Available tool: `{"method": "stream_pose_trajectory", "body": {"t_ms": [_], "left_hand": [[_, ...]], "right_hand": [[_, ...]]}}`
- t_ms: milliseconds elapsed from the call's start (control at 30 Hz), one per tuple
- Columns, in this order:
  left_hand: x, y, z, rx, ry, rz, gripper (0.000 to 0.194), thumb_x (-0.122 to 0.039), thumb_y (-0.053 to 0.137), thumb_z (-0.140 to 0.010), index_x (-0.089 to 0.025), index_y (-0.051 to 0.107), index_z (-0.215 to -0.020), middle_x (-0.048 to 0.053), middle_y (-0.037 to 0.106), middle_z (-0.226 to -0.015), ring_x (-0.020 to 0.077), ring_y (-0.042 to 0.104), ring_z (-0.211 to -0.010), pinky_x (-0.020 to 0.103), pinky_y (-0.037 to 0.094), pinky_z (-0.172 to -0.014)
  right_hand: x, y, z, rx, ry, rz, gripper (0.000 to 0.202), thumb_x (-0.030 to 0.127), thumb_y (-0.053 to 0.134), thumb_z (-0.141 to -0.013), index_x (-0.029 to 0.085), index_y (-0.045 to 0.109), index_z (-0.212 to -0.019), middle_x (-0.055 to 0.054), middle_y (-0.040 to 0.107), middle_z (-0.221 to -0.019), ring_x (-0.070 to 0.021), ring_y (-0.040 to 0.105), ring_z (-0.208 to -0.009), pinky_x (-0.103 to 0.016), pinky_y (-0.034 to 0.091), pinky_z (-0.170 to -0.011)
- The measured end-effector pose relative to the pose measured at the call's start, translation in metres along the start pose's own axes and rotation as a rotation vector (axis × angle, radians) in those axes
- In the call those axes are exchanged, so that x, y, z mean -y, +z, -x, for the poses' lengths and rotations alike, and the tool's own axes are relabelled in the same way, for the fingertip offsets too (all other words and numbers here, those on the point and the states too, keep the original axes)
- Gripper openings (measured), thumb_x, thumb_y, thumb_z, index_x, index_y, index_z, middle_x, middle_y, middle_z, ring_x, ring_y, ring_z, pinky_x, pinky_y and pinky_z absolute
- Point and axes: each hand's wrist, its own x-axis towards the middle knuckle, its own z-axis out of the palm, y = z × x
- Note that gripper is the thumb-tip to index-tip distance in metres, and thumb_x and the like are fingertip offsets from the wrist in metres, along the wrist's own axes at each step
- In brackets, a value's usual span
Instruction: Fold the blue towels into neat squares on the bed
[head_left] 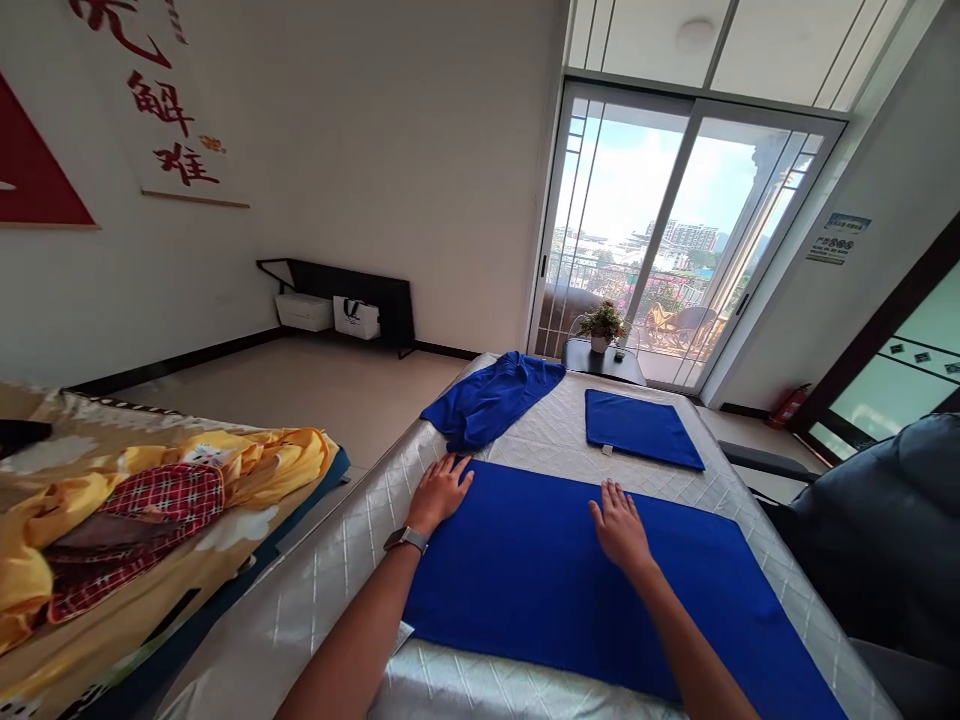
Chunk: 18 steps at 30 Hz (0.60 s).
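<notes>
A large blue cloth [540,570] lies spread flat on the pale quilted mattress [345,560] in front of me. My left hand [441,492] rests open at the cloth's far left corner, with a watch on the wrist. Palm down, my right hand [621,522] is open on the far half of the same cloth, fingers pointing away from me. Beyond it lies a smaller flat blue piece, folded into a rectangle [641,428], with a white tag at its near edge. A crumpled blue cloth [499,395] sits at the mattress's far left.
To the left stands another bed with yellow clothing [262,470] and a red plaid piece [172,500]. A dark sofa [892,520] is close on the right. Past the mattress, a small black table [577,355] bears a potted plant [602,325] before glass sliding doors.
</notes>
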Motion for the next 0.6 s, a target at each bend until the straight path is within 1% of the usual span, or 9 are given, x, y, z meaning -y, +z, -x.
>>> {"method": "stream_pose_trajectory", "body": {"t_ms": [67,100,133,167,233,300,400,533,600], "left_hand": [[0.000,0.000,0.000,0.000,0.002,0.002,0.053,-0.046,0.036,-0.102,-0.023,0.050,-0.148,0.010,0.049,-0.154,0.0279,0.040,-0.146,0.046,0.024,-0.123],[0.001,-0.001,0.001,0.000,0.003,0.003,0.053,-0.046,0.035,-0.102,-0.023,0.050,-0.148,0.010,0.050,-0.154,0.0279,0.040,-0.145,0.046,0.024,-0.123],[0.001,-0.001,0.001,-0.001,0.003,0.003,0.053,-0.046,0.035,-0.102,-0.023,0.051,-0.148,0.010,0.050,-0.154,0.0279,0.041,-0.145,0.047,0.024,-0.123],[0.001,-0.001,0.001,-0.002,0.003,0.002,0.053,-0.046,0.035,-0.102,-0.024,0.051,-0.148,0.010,0.051,-0.154,0.0280,0.041,-0.145,0.047,0.025,-0.123],[0.001,-0.002,0.001,-0.003,0.007,-0.002,0.053,-0.046,0.036,-0.102,-0.024,0.051,-0.147,0.009,0.051,-0.153,0.0278,0.041,-0.144,0.047,0.025,-0.123],[0.000,-0.002,0.000,-0.004,0.010,-0.004,0.053,-0.045,0.036,-0.102,-0.024,0.051,-0.148,0.009,0.051,-0.153,0.0276,0.042,-0.144,0.046,0.026,-0.122],[0.000,-0.002,-0.001,0.000,0.011,-0.006,0.053,-0.045,0.036,-0.102,-0.022,0.051,-0.148,0.010,0.051,-0.153,0.0287,0.041,-0.144,0.047,0.026,-0.122],[0.000,-0.003,-0.002,0.012,0.009,-0.010,0.054,-0.046,0.034,-0.102,-0.023,0.051,-0.148,0.011,0.050,-0.154,0.0287,0.041,-0.145,0.048,0.025,-0.122],[0.000,-0.003,-0.002,0.019,0.006,-0.019,0.054,-0.047,0.034,-0.103,-0.024,0.050,-0.149,0.010,0.050,-0.154,0.0279,0.041,-0.145,0.047,0.025,-0.122]], "right_hand": [[0.046,0.004,-0.001,0.058,-0.114,-0.090,0.074,0.056,0.011,-0.102,0.011,0.018,-0.161,-0.007,0.016,-0.168,-0.0191,0.009,-0.155,-0.039,0.007,-0.125],[0.062,0.007,-0.001,0.084,-0.145,-0.117,0.076,0.059,0.010,-0.102,0.012,0.018,-0.161,-0.007,0.014,-0.168,-0.0189,0.008,-0.155,-0.039,0.006,-0.126],[0.073,0.010,0.000,0.102,-0.163,-0.134,0.078,0.061,0.010,-0.101,0.012,0.017,-0.161,-0.006,0.013,-0.168,-0.0190,0.006,-0.155,-0.040,0.005,-0.126],[0.077,0.013,0.000,0.112,-0.169,-0.141,0.079,0.062,0.010,-0.101,0.012,0.016,-0.161,-0.006,0.011,-0.168,-0.0191,0.005,-0.156,-0.041,0.004,-0.126],[0.072,0.016,0.001,0.115,-0.158,-0.133,0.080,0.064,0.010,-0.101,0.012,0.015,-0.161,-0.006,0.010,-0.168,-0.0191,0.004,-0.156,-0.041,0.003,-0.126],[0.049,0.019,0.002,0.109,-0.125,-0.107,0.079,0.063,0.010,-0.101,0.012,0.014,-0.161,-0.004,0.011,-0.169,-0.0184,0.005,-0.156,-0.041,0.003,-0.126],[-0.007,0.020,0.004,0.092,-0.039,-0.046,0.078,0.062,0.012,-0.101,0.013,0.014,-0.161,-0.003,0.013,-0.169,-0.0184,0.007,-0.156,-0.041,0.003,-0.126],[-0.108,0.021,0.011,0.064,0.146,0.040,0.074,0.059,0.015,-0.100,0.019,0.017,-0.162,-0.001,0.018,-0.168,-0.0199,0.010,-0.155,-0.043,0.008,-0.126],[-0.162,0.023,0.015,0.063,0.249,0.078,0.074,0.058,0.018,-0.099,0.018,0.020,-0.161,-0.004,0.020,-0.168,-0.0219,0.013,-0.155,-0.045,0.011,-0.125]]}}
